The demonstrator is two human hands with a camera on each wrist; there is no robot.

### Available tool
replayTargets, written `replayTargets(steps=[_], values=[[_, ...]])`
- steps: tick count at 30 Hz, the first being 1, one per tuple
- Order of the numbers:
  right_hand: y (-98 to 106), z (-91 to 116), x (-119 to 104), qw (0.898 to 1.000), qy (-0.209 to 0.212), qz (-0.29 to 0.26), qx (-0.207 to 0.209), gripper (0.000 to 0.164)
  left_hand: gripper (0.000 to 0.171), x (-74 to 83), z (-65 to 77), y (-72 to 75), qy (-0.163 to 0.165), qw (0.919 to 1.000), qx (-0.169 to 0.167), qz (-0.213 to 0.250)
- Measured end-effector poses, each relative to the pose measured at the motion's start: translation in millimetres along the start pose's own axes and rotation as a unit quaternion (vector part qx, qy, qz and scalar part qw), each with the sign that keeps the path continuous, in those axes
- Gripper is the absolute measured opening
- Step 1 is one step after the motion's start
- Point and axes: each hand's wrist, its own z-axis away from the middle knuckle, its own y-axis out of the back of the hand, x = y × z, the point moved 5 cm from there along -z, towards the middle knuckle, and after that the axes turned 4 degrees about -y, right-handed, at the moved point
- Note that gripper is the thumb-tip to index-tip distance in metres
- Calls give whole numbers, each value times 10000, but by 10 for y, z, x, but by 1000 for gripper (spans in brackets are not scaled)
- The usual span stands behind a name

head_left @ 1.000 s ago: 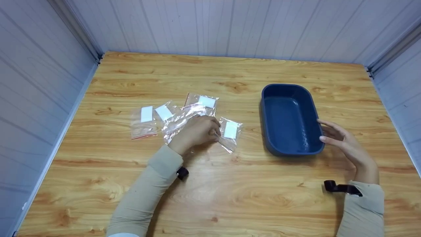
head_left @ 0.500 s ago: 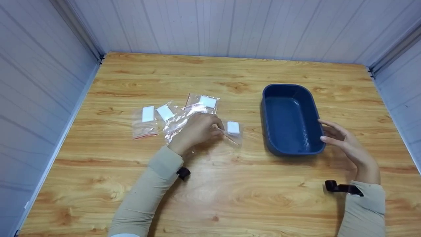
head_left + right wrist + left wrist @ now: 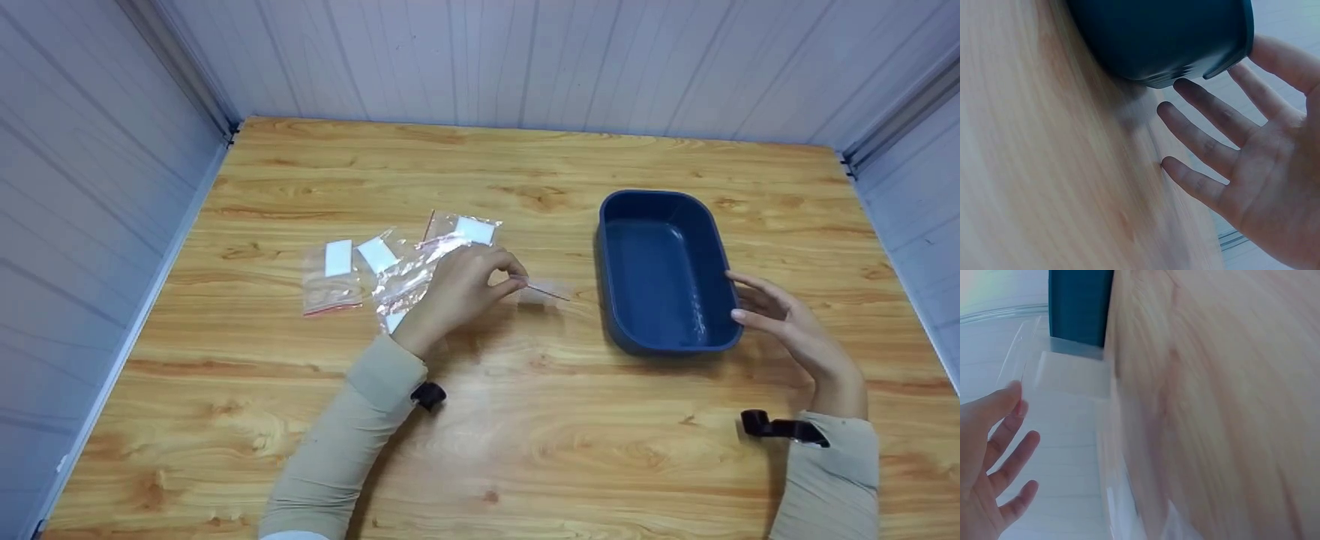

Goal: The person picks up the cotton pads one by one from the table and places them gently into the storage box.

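Observation:
My left hand [image 3: 471, 281] pinches a small clear zip bag [image 3: 549, 291] by its edge between thumb and forefinger. A white rectangular piece [image 3: 1072, 374] shows inside that bag in the left wrist view, where the other fingers are loosely spread. From the head, the bag appears almost edge-on, raised over the table. To the right is a dark blue rectangular bin [image 3: 656, 277] with rounded corners. My right hand [image 3: 795, 330] stands beside it, thumb and forefinger at its right rim. The right wrist view shows the remaining fingers [image 3: 1202, 140] nearly straight beside the bin's wall.
Several more clear bags lie left of the bin: a red-edged bag [image 3: 330, 291], one at the back [image 3: 474, 229], others overlapping near the left wrist. Pale panel walls [image 3: 487, 60] bound the wooden table [image 3: 570, 450] at the back and sides.
My left hand has lifted the rightmost bag off the table, shifting it slightly right and turning it from flat to edge-on. My right hand and the bin stay in place.

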Motion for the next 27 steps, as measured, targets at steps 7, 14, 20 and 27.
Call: replayTargets(steps=[7,14,20,27], values=[[-9,-4,-4,10000,-9,34,0,55,7,135,-40,68,-169,9988,442,91],[-6,-1,-18,10000,23,-5,9,55,8,268,-142,77,-270,9968,725,218],[-2,1,-18,10000,-1,-29,29,55,7,384,-219,65,-346,9947,957,154],[4,-1,-11,10000,27,41,27,55,7,511,-312,46,-447,9914,1191,321]])
